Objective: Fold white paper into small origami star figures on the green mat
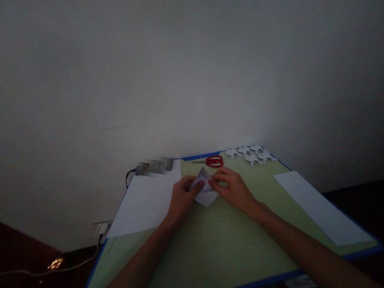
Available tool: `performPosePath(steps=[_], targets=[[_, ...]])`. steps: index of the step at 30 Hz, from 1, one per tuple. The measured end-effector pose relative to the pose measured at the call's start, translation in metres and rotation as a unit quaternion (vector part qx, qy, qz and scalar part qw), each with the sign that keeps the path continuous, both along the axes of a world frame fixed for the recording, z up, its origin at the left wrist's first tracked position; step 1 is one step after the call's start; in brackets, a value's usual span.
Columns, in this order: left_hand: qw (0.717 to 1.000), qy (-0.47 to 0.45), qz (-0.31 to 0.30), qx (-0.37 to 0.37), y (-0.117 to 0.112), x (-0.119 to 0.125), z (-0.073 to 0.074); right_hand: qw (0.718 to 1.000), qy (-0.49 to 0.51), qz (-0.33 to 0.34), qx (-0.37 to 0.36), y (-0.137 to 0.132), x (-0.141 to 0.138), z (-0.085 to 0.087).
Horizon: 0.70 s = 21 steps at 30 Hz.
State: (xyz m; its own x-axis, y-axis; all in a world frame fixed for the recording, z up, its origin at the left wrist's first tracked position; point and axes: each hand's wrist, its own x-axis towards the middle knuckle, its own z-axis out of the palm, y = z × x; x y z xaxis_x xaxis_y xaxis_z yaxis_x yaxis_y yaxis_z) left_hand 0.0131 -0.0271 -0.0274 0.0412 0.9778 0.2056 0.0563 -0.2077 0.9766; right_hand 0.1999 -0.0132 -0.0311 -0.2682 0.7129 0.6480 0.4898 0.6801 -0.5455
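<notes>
A small folded piece of white paper is held between my two hands, just above the green tabletop. My left hand pinches its left side, with the thumb lying on the front. On the right edge, the thumb and fingertips of my right hand close on the same paper. Some folds are hidden behind the fingers. Just beyond the hands lie scissors with red handles, blades pointing left.
Several folded white paper shapes lie at the far corner. White sheets lie at left and right. A blurred-out object sits at the back left edge, against the wall. A white cable runs below, left of the table.
</notes>
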Motion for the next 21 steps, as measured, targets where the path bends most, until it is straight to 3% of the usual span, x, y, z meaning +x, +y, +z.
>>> performPosePath(steps=[4, 10, 21], targets=[[1.0, -0.002, 0.001, -0.011, 0.0029, -0.0013, -0.002, 1.0, -0.012, 0.008, -0.013, 0.0014, 0.0016, -0.0008], [1.0, 0.009, -0.018, -0.018, 0.0059, -0.0064, 0.0018, 0.994, -0.008, 0.036, -0.105, 0.0056, 0.0042, -0.0048], [0.997, -0.012, -0.064, -0.043, 0.0057, -0.0069, 0.0056, 0.989, 0.044, 0.024, -0.138, 0.0072, 0.0032, -0.0087]])
